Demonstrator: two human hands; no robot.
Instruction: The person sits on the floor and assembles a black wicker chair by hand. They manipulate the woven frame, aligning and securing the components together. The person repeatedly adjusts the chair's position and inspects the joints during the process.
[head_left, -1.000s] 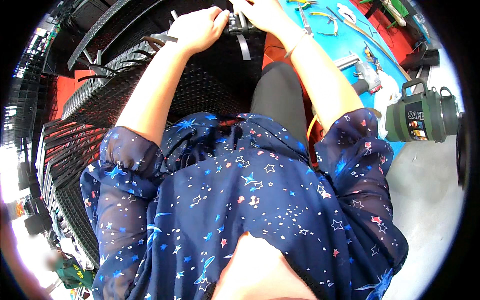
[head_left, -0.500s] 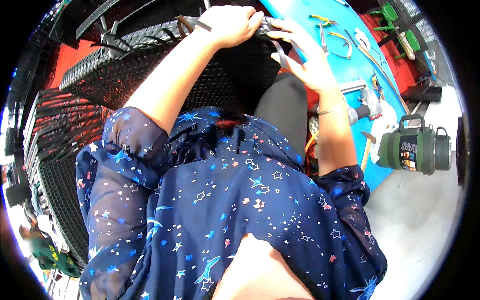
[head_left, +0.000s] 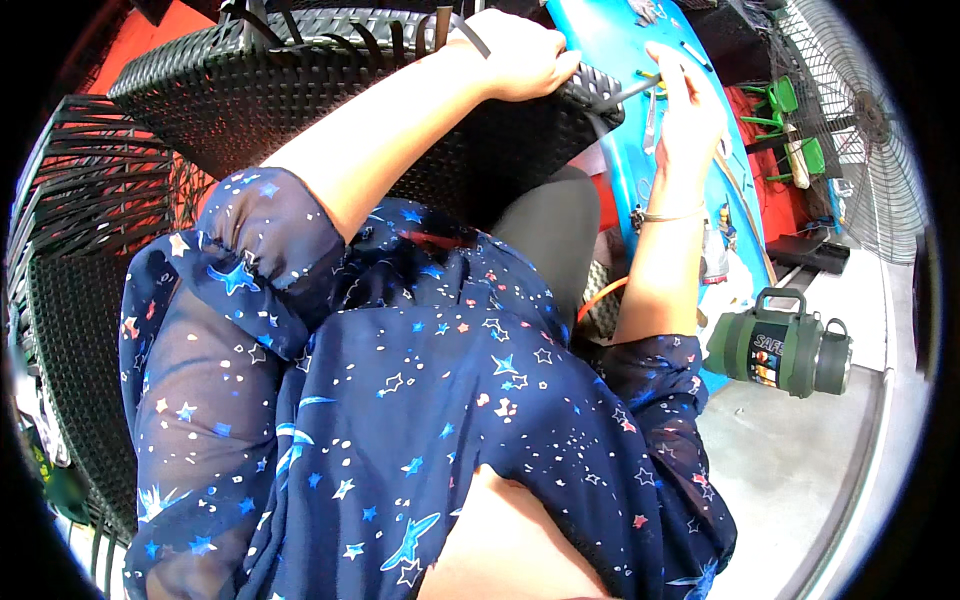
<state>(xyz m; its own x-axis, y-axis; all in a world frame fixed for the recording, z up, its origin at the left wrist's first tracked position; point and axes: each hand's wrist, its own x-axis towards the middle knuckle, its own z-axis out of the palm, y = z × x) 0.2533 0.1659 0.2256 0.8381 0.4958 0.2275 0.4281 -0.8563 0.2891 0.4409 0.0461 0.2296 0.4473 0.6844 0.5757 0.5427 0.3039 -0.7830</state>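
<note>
A black woven wicker furniture piece lies across my lap, with loose strip ends sticking up along its far edge. My left hand is closed over that far edge, near the right corner; its fingertips are partly hidden. From the corner a flat dark-grey strip runs out to my right hand. The right fingers are raised and pinch the strip's outer end, a little apart from the wicker.
A blue work table to the right bears pliers and other hand tools. Beside it a green jug-like flask stands near the pale floor. More wicker pieces are at the left. Green chairs and a large fan are farther right.
My right hand has moved right and away from the wicker edge, drawing the strip out straight. The left hand still grips the edge. The whole view has shifted slightly.
</note>
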